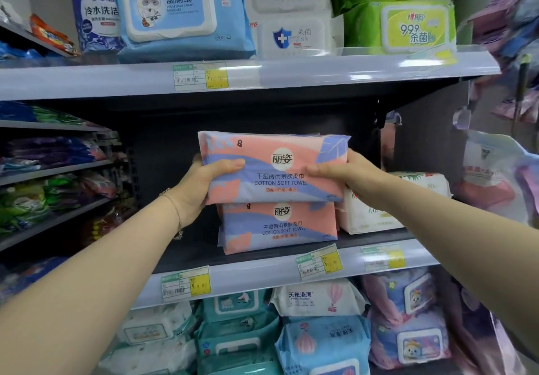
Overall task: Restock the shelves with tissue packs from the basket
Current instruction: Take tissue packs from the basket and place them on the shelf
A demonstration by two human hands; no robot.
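Pink-and-blue cotton soft towel pack (pixel 274 167) clamped at both ends, just above matching pack (pixel 278 226) on middle shelf (pixel 262 272); can't tell if touching.
Looks light and squashy, slick film wrap; probably best gripped at short ends as now, without squeezing hard. Left hand (pixel 204 182) on left end, right hand (pixel 344 176) on right end: thumbs across front face, fingers behind, arms stretched forward. White pack (pixel 379 214) just beside, right.

held pink pack (pixel 274 167): COTTON SOFT TOWEL | green pack (pixel 414 29): 99.9 | shelf tag (pixel 186 285): ¥9.00
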